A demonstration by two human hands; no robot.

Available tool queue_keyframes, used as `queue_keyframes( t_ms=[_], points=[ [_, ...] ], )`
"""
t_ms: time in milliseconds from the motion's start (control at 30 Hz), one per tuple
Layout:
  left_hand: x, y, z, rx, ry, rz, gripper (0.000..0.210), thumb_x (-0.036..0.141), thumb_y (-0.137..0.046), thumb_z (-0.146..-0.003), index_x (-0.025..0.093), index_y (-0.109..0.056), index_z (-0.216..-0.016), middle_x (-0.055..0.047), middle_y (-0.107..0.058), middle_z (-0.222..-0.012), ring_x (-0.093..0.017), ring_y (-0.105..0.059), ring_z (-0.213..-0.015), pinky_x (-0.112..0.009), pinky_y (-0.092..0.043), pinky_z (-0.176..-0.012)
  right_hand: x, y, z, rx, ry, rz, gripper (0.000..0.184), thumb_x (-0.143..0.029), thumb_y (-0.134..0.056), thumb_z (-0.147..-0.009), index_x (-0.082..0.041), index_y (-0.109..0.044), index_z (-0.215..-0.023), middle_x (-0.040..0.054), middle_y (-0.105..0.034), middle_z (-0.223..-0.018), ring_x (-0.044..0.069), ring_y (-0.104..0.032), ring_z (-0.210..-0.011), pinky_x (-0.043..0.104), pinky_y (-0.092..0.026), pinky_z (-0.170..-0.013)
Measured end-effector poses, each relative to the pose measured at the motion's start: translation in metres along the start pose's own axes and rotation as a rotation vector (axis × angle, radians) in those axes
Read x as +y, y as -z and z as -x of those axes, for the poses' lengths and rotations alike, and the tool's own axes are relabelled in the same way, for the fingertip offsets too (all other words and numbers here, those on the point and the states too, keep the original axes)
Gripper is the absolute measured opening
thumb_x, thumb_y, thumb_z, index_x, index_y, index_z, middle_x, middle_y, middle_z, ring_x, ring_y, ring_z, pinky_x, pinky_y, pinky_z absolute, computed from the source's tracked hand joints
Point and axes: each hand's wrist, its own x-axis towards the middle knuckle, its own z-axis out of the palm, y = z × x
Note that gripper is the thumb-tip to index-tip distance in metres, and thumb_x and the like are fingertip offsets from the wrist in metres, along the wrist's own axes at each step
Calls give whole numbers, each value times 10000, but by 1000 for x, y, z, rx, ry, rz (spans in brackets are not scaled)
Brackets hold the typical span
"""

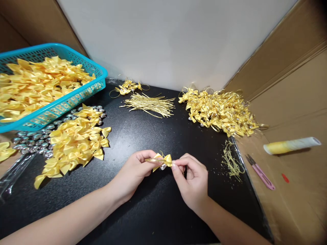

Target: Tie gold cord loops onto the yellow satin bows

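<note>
Between my two hands, above the black table, is a yellow ribbon bow (167, 160) with a silver bead (163, 166) under its middle. My left hand (139, 170) is closed on the bow's left side, with a loop of gold cord (154, 160) at its fingertips. My right hand (191, 177) pinches the bow's right edge between thumb and forefinger. Left of my hands lies a heap of plain yellow bows (76, 139), beside several shiny silver beads (38, 140). Straight ahead is a bundle of cut gold cords (150, 104).
A turquoise basket (84, 91) full of yellow bows stands back left. Finished-looking bows with beads and loops (219, 110) are piled back right. Cord scraps (232, 161), pink-handled thread snips (260, 172) and a ribbon-wrapped tube (292, 145) lie to the right. A white wall (173, 41) closes the back.
</note>
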Motion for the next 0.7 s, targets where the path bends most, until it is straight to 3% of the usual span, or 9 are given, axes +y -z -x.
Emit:
queue_keyframes(
  t_ms=[700],
  points=[
    [4,0,0,-8,30,34,249,302,-750,-632,156,-570,-542,76,-379,-483,-62,-192,-477,-216,-130,-442,1,2,-3,-8,-31,-4,127,-126,-587,-818,-184,-612,-707,-25,-483,-603,112,-469,-560,249,-411,-523]
  ],
)
